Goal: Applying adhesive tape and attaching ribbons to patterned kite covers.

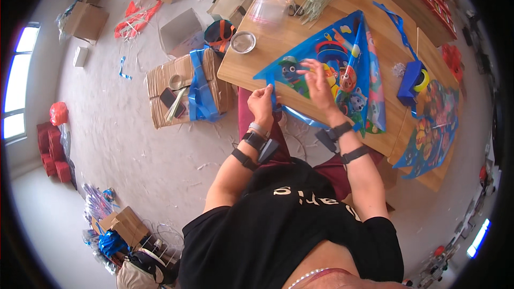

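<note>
Left hand (261,105): pinching a blue strip (270,78), seemingly to steady it. Right hand (320,88): fingers loosely spread. Kite (303,51): beneath right hand, flat for the worktop's (247,69) support, one corner just beyond left hand. Dispenser (410,83): rightward of right hand, apparently within reach.
</note>
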The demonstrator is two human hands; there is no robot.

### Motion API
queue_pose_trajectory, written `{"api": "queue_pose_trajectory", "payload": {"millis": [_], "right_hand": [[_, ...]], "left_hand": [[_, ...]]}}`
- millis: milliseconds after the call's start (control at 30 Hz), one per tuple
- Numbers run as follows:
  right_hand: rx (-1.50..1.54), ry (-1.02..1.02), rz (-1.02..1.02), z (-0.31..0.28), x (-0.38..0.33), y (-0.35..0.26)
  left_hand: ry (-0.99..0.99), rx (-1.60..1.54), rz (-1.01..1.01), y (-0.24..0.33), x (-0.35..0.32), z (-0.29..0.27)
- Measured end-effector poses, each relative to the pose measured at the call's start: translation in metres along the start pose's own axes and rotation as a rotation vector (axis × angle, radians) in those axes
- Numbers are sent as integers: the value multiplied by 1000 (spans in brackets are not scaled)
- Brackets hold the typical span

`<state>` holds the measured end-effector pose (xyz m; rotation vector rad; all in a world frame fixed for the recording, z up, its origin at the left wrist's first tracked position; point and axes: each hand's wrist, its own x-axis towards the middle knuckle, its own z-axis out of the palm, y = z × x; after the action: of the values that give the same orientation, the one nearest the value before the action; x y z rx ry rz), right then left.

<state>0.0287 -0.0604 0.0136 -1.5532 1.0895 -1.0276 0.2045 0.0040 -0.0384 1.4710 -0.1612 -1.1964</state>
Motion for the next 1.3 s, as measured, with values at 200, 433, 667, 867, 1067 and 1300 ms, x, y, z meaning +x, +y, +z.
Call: {"api": "queue_pose_trajectory", "payload": {"millis": [200,433,667,867,1067,1300], "right_hand": [[-70,-152,-59,60,4,3],[-159,-214,-39,75,4,23],[-197,-194,-54,80,1,27],[-177,-170,-16,80,0,29],[-131,-91,-50,86,-2,28],[-76,-116,-12,87,0,20]], "left_hand": [[-2,-3,-21,3,3,-3],[41,210,45,-6,11,-11],[266,211,158,-18,4,-11],[271,-47,303,-16,-1,6],[97,87,70,-21,33,-4],[58,16,53,-27,49,-15]]}}
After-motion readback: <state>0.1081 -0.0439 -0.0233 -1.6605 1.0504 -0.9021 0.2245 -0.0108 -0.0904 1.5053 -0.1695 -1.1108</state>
